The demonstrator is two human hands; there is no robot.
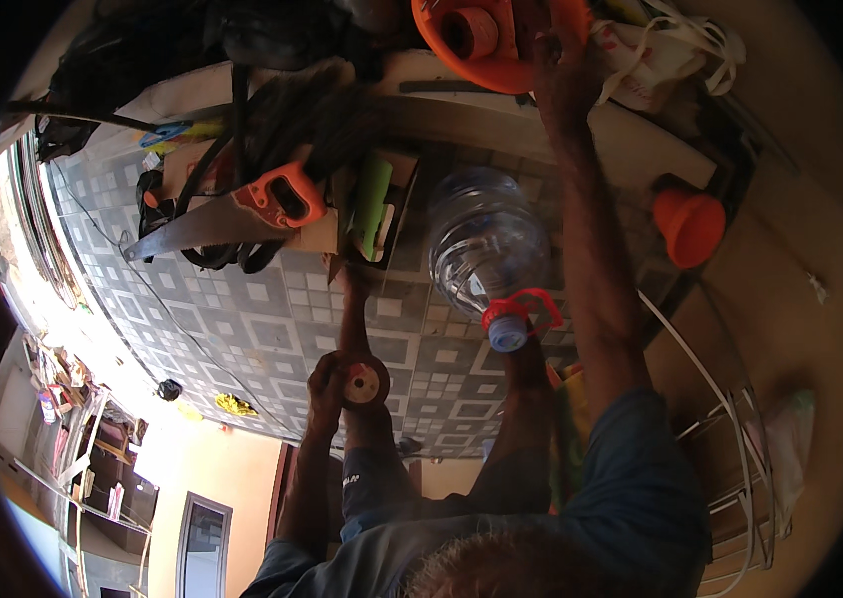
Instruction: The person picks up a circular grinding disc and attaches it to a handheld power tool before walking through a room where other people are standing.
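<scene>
My left hand (pixel 324 386) grips a round disc (pixel 365 383) with a dark brown rim, a pale centre and a small hole, held up over my leg. Stretched far forward, my right hand (pixel 569 78) overlaps the right side of an orange bowl-shaped container (pixel 501 72). Its fingers are partly lost in shadow, so their grip is unclear. Inside that container sits an orange ring-shaped piece (pixel 469 34). Between my arms stands a large clear plastic bottle (pixel 486 244) with a red handle (pixel 539 304) and a blue cap (pixel 508 334).
A handsaw (pixel 212 224) with an orange handle lies on dark items at the left. Beside it is an open box with a green piece (pixel 371 204). An orange funnel-like object (pixel 690 224) is at the right, near a metal wire rack (pixel 740 448). A cable crosses the patterned tile floor (pixel 242 299).
</scene>
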